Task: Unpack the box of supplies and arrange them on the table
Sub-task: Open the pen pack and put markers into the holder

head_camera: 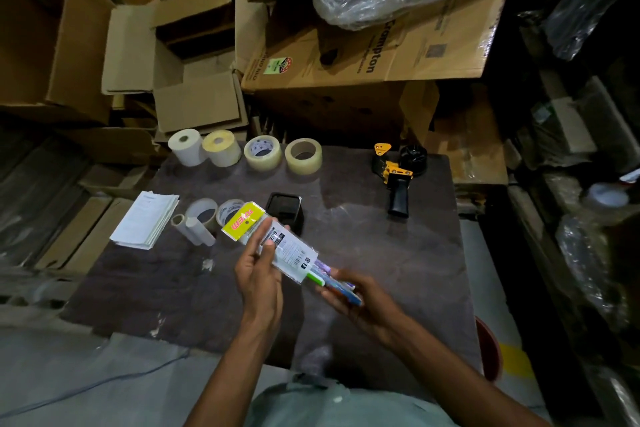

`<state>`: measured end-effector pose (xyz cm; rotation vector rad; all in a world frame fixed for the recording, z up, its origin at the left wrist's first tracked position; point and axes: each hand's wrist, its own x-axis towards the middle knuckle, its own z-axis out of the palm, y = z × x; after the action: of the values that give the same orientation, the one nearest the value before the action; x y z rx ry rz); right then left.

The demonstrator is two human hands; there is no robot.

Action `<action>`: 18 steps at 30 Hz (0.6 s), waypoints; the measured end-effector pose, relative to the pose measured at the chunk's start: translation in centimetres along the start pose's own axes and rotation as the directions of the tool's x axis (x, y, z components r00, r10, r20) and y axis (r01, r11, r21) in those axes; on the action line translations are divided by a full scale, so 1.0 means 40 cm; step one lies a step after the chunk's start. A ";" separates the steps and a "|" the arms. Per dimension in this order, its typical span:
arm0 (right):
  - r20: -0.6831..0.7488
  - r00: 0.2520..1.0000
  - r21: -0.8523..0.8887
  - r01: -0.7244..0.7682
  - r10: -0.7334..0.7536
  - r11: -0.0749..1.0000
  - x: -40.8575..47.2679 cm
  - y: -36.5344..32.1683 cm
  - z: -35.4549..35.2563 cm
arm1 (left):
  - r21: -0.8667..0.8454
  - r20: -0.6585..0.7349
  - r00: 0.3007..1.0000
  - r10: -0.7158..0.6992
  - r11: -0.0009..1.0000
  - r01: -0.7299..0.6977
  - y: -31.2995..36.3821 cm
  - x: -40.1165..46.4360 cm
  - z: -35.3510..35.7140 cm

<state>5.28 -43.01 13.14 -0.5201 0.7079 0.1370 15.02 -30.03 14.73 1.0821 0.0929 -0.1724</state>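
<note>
- Bench [398,253]: supplies set out in rows, likely sorted by kind; tape rolls [282,152] line the far edge.
- Open box [194,55] beyond the bench, apparently emptied.
- Pen pack [277,246] held above mid-bench, tilted, probably for reading.
- Left hand [259,274]: grip clamped on the pack's side, palm inward.
- Right hand [360,295]: cradles the lower end; fingers blurred, seemingly curled under.

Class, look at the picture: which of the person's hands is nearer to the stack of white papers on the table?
Left. The left hand is right of the stack of white papers; the right hand is farther right, beyond the marker pack.
</note>
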 end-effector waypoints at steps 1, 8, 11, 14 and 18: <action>0.025 0.999 -0.001 -0.023 0.023 1.000 -0.001 0.002 0.006 | -0.002 0.007 1.000 -0.006 1.000 0.006 -0.002 -0.006 -0.002; 0.028 0.999 -0.080 0.019 -0.016 0.997 0.038 0.031 0.051 | -0.020 -0.001 0.999 -0.039 0.999 0.039 -0.024 -0.028 -0.030; 0.039 0.994 -0.185 0.103 -0.097 0.977 0.049 0.050 0.061 | -0.003 -0.016 0.999 -0.051 0.999 0.051 -0.015 -0.021 -0.047; 0.045 0.991 -0.185 0.131 -0.125 0.974 0.061 0.065 0.066 | 0.010 -0.036 0.997 -0.061 0.998 0.061 -0.008 -0.012 -0.072; 0.066 0.991 -0.214 0.130 -0.118 0.968 0.075 0.081 0.071 | -0.008 -0.096 0.993 -0.067 0.998 0.066 0.012 0.018 -0.109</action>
<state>8.27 -38.92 11.67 -0.7664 0.6096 0.1112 15.84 -26.02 13.01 1.0828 0.2161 -0.1798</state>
